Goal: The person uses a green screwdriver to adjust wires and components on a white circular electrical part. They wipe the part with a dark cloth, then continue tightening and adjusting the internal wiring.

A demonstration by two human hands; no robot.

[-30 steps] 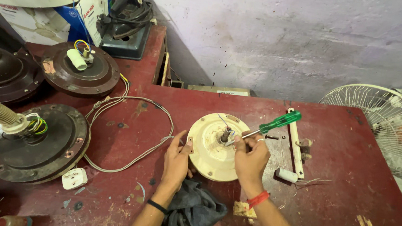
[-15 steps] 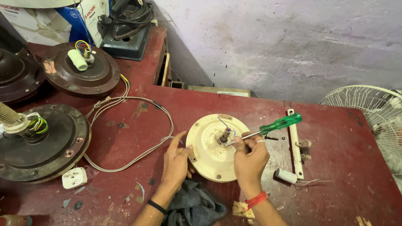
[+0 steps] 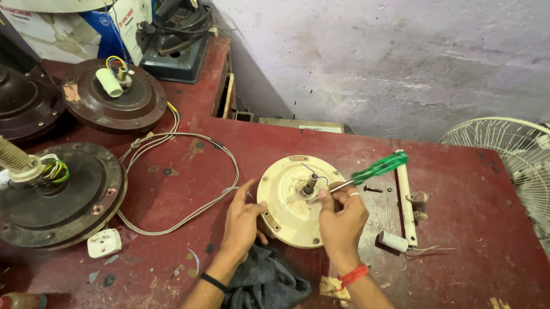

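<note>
R hand (image 3: 341,220) grips screwdriver (image 3: 368,173) over motor cover (image 3: 284,202); L hand (image 3: 243,220) at rim.

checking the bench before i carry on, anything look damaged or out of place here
The red table is worn, paint chipped near its front right. A grey cable sprawls loose. The dark motor has bare coloured wires sticking out. Nothing looks spilled.

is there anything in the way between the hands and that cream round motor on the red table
Nothing visible. The left hand already rests on the rim of the cream motor housing, and the right hand lies over its right side, holding a green-handled screwdriver with its tip near the centre shaft. The grey cloth lies below, clear of both.
</note>
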